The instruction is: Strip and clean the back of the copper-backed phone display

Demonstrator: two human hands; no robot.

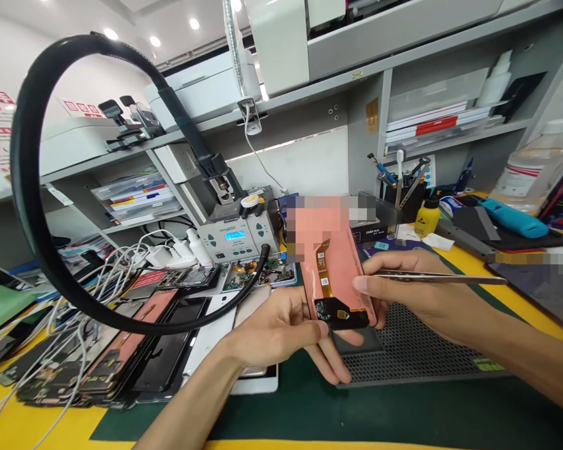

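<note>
A phone screen panel [344,262] stands raised and tilted, its copper-pink back toward me. A flex cable [325,275] runs down that back to a black strip [344,312] at the bottom. My left hand [295,331] grips the panel's lower left corner, thumb over the black strip and other fingers beneath. At its right edge my right hand [398,284] pinches the panel and also holds metal tweezers [450,278], which point off to the right. Part of the panel's upper end is blurred out.
On the left lie several phones and screens [169,350] with white cables [75,300]. A black hose [23,156] arches from a hot air station [237,234]. Behind stands a tray of small parts [263,272]. A perforated black mat [426,344] lies on the green mat [309,412].
</note>
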